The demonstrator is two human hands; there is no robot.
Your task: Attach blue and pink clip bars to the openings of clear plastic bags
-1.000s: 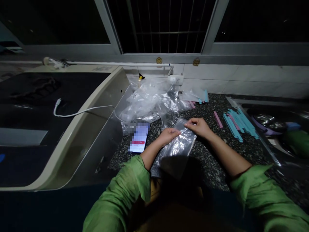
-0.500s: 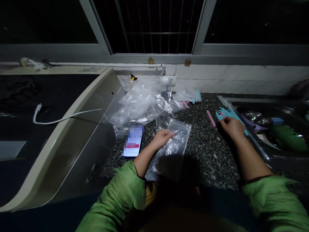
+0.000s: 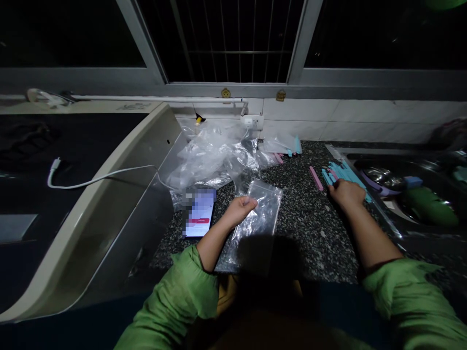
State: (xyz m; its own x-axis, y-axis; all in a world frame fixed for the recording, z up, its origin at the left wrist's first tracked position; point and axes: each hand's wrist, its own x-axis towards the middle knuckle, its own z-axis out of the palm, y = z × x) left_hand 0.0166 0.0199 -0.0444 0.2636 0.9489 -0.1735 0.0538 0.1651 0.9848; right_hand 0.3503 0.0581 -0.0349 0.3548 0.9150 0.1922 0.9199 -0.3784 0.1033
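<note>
The phone (image 3: 199, 213) screen is blurred out. The right hand (image 3: 346, 193) covers part of the blue strips (image 3: 341, 171); its fingers' grip cannot be told. Shadow hides the clear bag's (image 3: 257, 218) near end, and the sink (image 3: 408, 194) runs past the edge.

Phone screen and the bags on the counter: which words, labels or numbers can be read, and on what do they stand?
None can be read.
Phone: the screen is blurred; only a red bar shows.
Clear bag under the left hand: no print visible.
Blue strips at the right hand: no marks visible.
</note>
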